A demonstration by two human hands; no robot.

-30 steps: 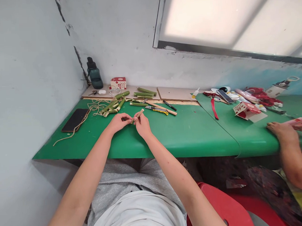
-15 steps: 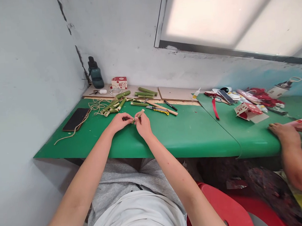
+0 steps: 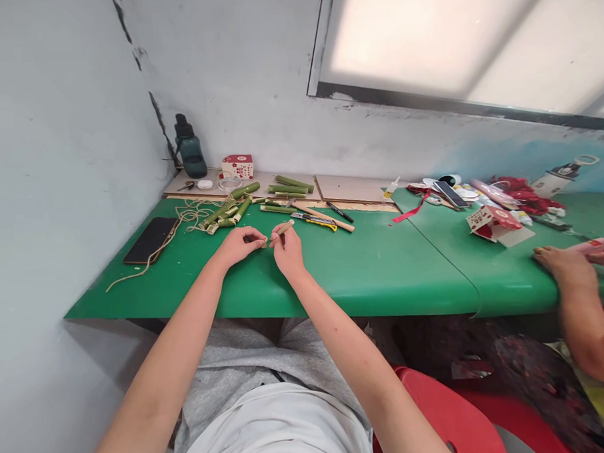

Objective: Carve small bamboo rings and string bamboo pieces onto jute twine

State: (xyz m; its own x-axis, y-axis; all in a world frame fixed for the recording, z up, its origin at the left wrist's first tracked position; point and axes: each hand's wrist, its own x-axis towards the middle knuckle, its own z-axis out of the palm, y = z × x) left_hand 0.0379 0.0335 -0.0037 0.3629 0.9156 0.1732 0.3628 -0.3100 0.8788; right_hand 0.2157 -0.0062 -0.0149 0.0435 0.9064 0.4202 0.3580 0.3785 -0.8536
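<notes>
My left hand [image 3: 239,246] is closed in a pinch over the green table. A small pale loop or piece [image 3: 265,243], too small to name surely, sits at its fingertips. My right hand [image 3: 288,250] grips a short pale wooden stick [image 3: 287,227], whose blunt end sticks out above the fingers. The two hands are close together, with a narrow gap between the fingertips. Just beyond them lie a yellow utility knife [image 3: 314,220], a longer wooden rod [image 3: 332,220] and a black pen [image 3: 340,212]. Cut green bamboo pieces [image 3: 226,213] are heaped behind my left hand.
To the left are a phone [image 3: 150,240] and tangled cord [image 3: 194,212]. A dark bottle [image 3: 190,151] and a red-white box [image 3: 238,167] stand by the wall. At right are a glue bottle [image 3: 391,188], red ribbon [image 3: 412,212], an open carton [image 3: 499,224] and another person's hand [image 3: 564,262].
My fingertips have drawn slightly apart, the right hand with its stick shifting a little right. The red ribbon at right now stretches leftward across the table.
</notes>
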